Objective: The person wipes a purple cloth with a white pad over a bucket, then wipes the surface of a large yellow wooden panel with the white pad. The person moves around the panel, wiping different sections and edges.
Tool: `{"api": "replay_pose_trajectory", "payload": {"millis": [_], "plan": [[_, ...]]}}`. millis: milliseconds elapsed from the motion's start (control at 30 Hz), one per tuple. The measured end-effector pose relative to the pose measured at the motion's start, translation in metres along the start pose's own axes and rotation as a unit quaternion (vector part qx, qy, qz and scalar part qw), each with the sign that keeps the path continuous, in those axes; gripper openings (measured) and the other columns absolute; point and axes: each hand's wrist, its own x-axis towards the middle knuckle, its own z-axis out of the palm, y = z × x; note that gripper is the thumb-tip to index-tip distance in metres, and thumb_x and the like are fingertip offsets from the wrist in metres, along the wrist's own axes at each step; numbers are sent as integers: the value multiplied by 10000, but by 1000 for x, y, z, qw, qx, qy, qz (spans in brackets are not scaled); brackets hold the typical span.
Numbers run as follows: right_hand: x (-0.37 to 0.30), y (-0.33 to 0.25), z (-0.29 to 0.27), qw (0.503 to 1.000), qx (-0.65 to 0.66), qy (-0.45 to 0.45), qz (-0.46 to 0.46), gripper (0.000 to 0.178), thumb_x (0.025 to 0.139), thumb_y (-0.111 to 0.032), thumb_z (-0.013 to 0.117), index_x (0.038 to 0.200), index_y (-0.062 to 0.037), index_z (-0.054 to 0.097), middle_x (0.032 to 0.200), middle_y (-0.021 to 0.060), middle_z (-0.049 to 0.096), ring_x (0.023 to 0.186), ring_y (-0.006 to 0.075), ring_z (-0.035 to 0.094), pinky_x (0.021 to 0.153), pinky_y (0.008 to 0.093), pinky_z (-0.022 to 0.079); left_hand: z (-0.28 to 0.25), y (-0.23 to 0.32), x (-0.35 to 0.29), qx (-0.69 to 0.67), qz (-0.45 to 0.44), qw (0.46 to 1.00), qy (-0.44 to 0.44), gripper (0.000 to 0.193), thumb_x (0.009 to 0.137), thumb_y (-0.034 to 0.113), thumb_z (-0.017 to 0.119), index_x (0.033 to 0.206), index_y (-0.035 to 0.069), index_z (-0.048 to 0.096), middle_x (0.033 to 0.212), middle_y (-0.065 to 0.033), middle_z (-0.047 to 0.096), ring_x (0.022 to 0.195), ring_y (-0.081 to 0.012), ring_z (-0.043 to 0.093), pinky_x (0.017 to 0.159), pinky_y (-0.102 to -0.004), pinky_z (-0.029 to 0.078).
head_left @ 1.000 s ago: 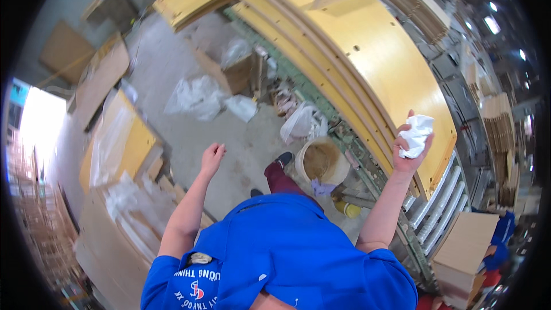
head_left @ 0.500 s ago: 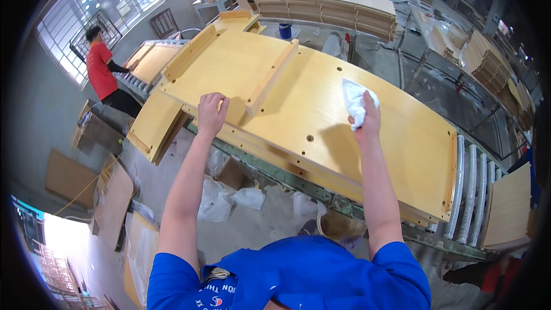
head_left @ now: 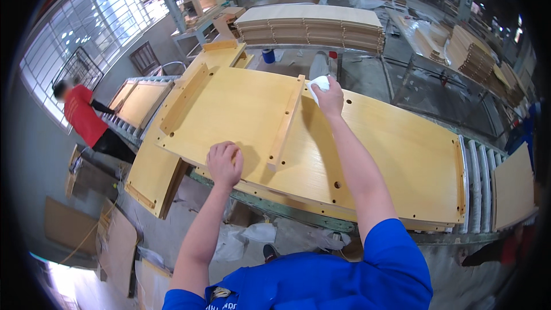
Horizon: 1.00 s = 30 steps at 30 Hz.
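Note:
My right hand [head_left: 330,99] grips a crumpled white cloth [head_left: 319,85] over the far side of a long, yellowish wooden panel [head_left: 373,149], just right of the raised wooden crossbar [head_left: 287,120]. My left hand [head_left: 224,165] is over the panel's near edge, left of that bar, its fingers curled in. Whatever the left fingers may hold is hidden. Dark round holes dot the panel, and a wooden strip [head_left: 189,95] stands along its left end. More panels lie stacked beneath it.
The panels rest on a roller conveyor [head_left: 479,183]. A smaller panel [head_left: 152,172] juts out at the left. Behind stands a stack of boards [head_left: 310,30] and a blue bucket [head_left: 268,56]. A person in red [head_left: 86,115] works at far left. Plastic sheeting [head_left: 229,244] litters the floor.
My right hand has moved left and away from me with the white cloth, to beside the crossbar. My left hand sits lower in the picture, and the view has shifted.

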Motion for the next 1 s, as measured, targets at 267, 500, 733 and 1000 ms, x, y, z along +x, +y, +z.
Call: {"api": "replay_pose_trajectory", "payload": {"millis": [267,500,733,1000], "plan": [[-29,-41,10,986,-155,16,-66,365,726,-323,689,988,-103,562,922,103,517,814,305,577,685,417,479,-4,-5,0,-32,43,999,-5,90,749,202,597,791,124,617,920,-4,597,915,-227,521,811,-369,386],[-97,-82,-13,979,-187,22,-75,283,733,-269,682,941,-99,591,915,121,514,790,305,588,670,410,494,-7,-12,-2,-31,71,996,-37,150,757,261,582,830,131,597,966,-12,571,962,-241,484,842,-402,353],[-175,-106,-37,976,-194,29,-93,212,746,-234,669,902,-110,597,888,115,507,776,308,583,632,404,491,-12,-15,-5,-22,110,992,-65,202,750,263,595,900,128,584,1015,-37,548,1003,-243,463,831,-406,360],[-233,-124,-68,979,-156,28,-126,251,702,-212,720,897,-90,620,882,105,530,713,285,593,599,378,490,-10,-23,15,-44,118,976,-178,208,759,278,606,897,127,571,1012,-52,530,1001,-254,464,846,-408,361]]}}
